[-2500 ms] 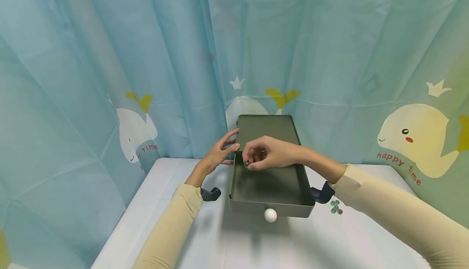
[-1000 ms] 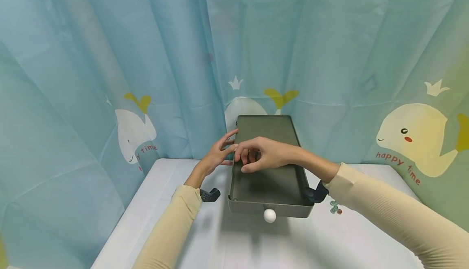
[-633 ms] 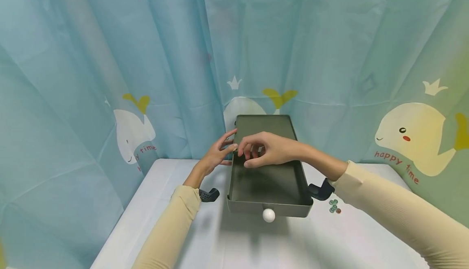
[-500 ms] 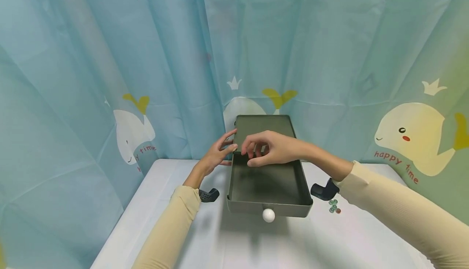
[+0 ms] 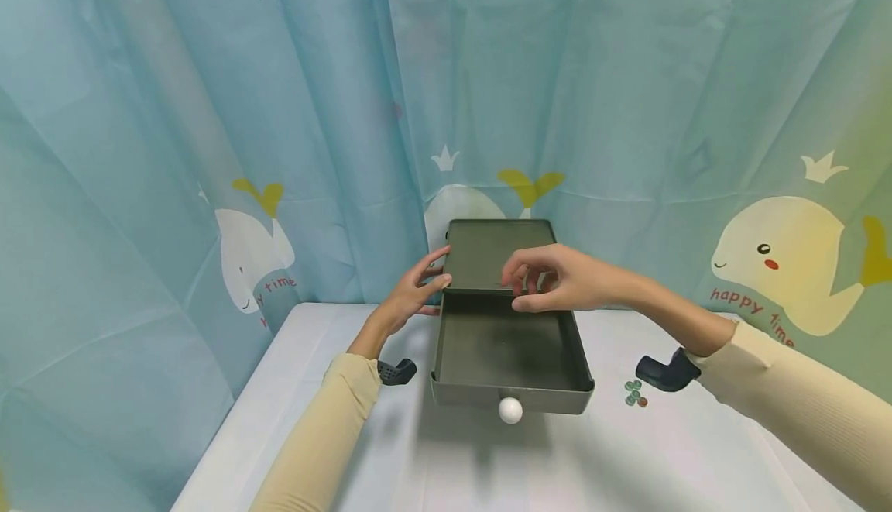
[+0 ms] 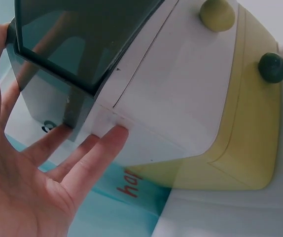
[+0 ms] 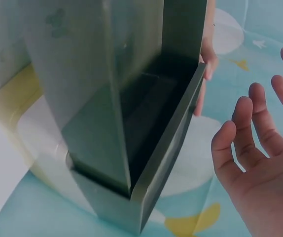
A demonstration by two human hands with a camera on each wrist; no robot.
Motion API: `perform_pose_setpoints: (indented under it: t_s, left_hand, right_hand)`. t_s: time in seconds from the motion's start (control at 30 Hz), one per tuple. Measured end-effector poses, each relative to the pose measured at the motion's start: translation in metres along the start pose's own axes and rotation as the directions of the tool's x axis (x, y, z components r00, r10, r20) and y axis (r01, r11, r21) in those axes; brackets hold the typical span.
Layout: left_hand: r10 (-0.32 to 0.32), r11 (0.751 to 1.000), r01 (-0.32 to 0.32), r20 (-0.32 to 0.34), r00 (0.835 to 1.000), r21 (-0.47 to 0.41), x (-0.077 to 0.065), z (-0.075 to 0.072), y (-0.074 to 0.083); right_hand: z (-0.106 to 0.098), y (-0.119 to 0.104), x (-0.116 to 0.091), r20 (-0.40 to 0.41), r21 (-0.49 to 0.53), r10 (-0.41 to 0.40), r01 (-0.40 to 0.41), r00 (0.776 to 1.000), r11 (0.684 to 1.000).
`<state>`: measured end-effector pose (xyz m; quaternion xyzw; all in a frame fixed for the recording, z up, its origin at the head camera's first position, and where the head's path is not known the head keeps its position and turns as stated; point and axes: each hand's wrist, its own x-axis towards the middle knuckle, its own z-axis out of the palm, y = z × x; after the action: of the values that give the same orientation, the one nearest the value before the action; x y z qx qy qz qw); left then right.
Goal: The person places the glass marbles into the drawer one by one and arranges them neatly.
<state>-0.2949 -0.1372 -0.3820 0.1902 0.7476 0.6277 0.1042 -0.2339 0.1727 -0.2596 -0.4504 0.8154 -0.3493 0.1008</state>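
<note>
A small drawer cabinet point(image 5: 481, 252) with a dark grey-green top stands against the curtain. Its grey-green top drawer point(image 5: 474, 396) is pulled out, a white knob point(image 5: 511, 410) on its front. Along the cabinet's left side lies my left hand point(image 5: 406, 299), its spread fingers against the side wall and its thumb near the top edge. In the left wrist view, its fingertips touch the white and grey-green tiers. My right hand point(image 5: 567, 280) hovers over the right rear of the drawer, fingers loosely bent. Nothing shows between them in the right wrist view, where the palm point(image 7: 274, 182) is apart from the cabinet.
Several small green discs and a red one point(image 5: 643, 402) lie on the white tabletop point(image 5: 348, 434) right of the drawer. Below are a white drawer with a yellow knob point(image 6: 217, 15) and a yellow tier with a green knob point(image 6: 272, 67). A whale-print curtain point(image 5: 334, 132) hangs behind.
My right hand earlier pinched a small round thing inside the drawer; it has let go and moved right, with empty fingers. My left hand has stayed at the cabinet's side.
</note>
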Motion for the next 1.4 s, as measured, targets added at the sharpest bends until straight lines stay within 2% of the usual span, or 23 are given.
perform_pose_setpoints:
  t_s: [0.17, 0.6, 1.1, 1.4]
  left_hand:
    - [0.006, 1.0, -0.007, 0.005, 1.0, 0.005, -0.001, -0.001, 0.0]
    - [0.009, 1.0, -0.009, 0.011, 1.0, -0.017, -0.004, 0.0, 0.002]
    - [0.012, 1.0, -0.012, 0.012, 1.0, -0.021, -0.002, -0.001, 0.002]
    - [0.011, 0.999, -0.01, 0.008, 1.0, -0.031, -0.002, -0.002, 0.003]
  right_hand:
    - [-0.005, 0.003, -0.017, -0.046, 0.005, 0.021, -0.021, 0.999, 1.0]
    - [-0.012, 0.021, -0.059, -0.165, -0.009, -0.015, 0.014, 0.986, 1.0]
    - [-0.007, 0.046, -0.092, -0.224, -0.028, 0.014, -0.021, 0.974, 0.999]
    - [0.001, 0.06, -0.104, -0.26, -0.034, 0.057, -0.068, 0.964, 0.997]
